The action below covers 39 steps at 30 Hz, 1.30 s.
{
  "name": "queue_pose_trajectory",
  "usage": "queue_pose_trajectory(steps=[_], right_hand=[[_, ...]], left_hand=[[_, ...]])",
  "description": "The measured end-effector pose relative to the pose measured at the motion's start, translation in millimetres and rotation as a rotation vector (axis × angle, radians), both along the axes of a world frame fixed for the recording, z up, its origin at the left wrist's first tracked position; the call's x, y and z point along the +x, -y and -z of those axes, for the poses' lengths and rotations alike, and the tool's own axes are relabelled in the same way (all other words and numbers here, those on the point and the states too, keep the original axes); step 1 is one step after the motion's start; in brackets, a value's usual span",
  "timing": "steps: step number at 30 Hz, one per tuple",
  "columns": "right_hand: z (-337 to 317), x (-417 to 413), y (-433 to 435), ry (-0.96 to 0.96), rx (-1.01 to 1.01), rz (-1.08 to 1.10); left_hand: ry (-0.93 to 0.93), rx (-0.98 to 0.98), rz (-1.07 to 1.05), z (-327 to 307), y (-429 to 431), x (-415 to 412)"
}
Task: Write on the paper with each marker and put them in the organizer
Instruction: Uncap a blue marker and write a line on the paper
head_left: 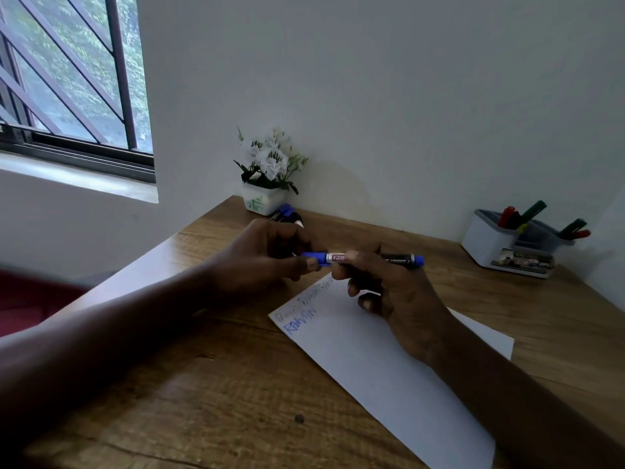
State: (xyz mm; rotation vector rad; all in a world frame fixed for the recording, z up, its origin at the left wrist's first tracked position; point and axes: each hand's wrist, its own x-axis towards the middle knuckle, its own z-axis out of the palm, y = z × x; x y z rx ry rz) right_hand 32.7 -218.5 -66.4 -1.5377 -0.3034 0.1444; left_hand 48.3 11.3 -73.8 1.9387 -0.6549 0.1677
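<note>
Blue marker (404,259) held level above far edge of paper (389,374), not touching it. Left hand (267,255): fingers curled, pinching blue cap end. Right hand (389,292): fingers clamped round barrel, tail end sticking out to right. Cannot tell if cap fully seated. Paper flat on tabletop (203,384), handwritten lines along its far-left end, lowest line blue. Organizer (487,245) far right by wall, red and green markers (532,211) standing in it. Spare markers (287,213) lying beside flower pot (263,199).
</note>
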Motion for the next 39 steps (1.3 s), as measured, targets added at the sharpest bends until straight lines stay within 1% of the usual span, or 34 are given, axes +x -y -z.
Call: queue_pose_trajectory(steps=[3,8,14,20,23,25,27,29,31,34,36,38,39], right_hand=[[-1.8,-2.9,-1.6,0.022,0.0,-0.044],[2.4,-4.9,-5.9,0.085,0.076,-0.038],[6.1,-7.7,-13.2,0.152,0.162,-0.093],[5.4,-5.6,-12.5,0.098,0.211,-0.133],[-1.9,-3.3,-6.1,0.098,0.157,-0.147],[-5.6,-0.9,-2.2,0.116,0.159,-0.13],[-7.2,1.4,0.3,0.094,0.195,-0.067],[-9.6,4.4,4.2,0.078,0.223,0.015],[-13.3,6.5,9.7,0.062,0.263,0.067],[-20.2,9.2,19.2,0.053,0.334,0.134],[-21.8,13.3,22.0,0.026,0.336,0.209],[-19.7,18.8,22.9,0.015,0.232,0.365],[-16.8,22.3,25.2,0.058,0.147,0.459]], left_hand=[[-0.044,-0.04,0.065,0.0,1.6,-3.4],[-0.11,-0.185,0.093,-0.2,3.0,-4.9],[-0.181,-0.303,0.168,0.3,5.7,-6.0],[-0.153,-0.299,0.142,-2.9,8.7,-6.6],[-0.114,-0.266,0.135,-7.8,9.9,-7.4],[-0.078,-0.241,0.094,-10.7,10.8,-7.0],[-0.013,-0.148,-0.033,-9.2,10.9,-5.4],[0.107,0.088,-0.178,-4.5,9.4,-2.8],[0.129,0.328,-0.242,-2.1,7.8,-2.5],[0.026,0.572,-0.219,-3.2,11.0,-3.2],[-0.004,0.753,-0.18,-3.1,16.3,-2.7],[-0.009,0.886,-0.162,-2.0,18.8,-2.6],[-0.015,0.914,-0.158,-1.6,18.8,-2.6]])
